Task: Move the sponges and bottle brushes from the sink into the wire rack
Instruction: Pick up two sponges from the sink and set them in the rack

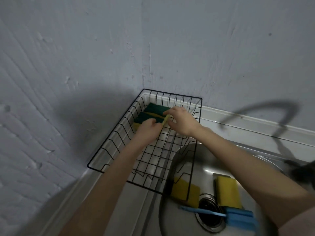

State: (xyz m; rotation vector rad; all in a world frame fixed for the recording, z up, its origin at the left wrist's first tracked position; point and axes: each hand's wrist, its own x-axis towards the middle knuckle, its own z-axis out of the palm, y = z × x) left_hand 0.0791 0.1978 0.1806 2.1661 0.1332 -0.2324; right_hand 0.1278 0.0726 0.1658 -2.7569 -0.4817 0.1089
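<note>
A black wire rack point(109, 145) stands on the steel counter in the corner. Two green-topped yellow sponges point(153, 113) lie at its far end. My left hand point(149, 130) and my right hand point(180, 121) meet there, both pinching a third yellow sponge point(165, 120) held on edge beside them. In the round steel sink point(190, 159) two yellow sponges point(185, 189) point(228, 191) lie near the drain. A blue bottle brush point(238, 217) lies across the drain at the front.
Rough grey walls point(85, 65) close in behind and to the left of the rack. The rack's near right corner overhangs the sink. The drain strainer point(209, 213) sits at the sink's bottom. A dark tap part point(301, 169) shows at the right edge.
</note>
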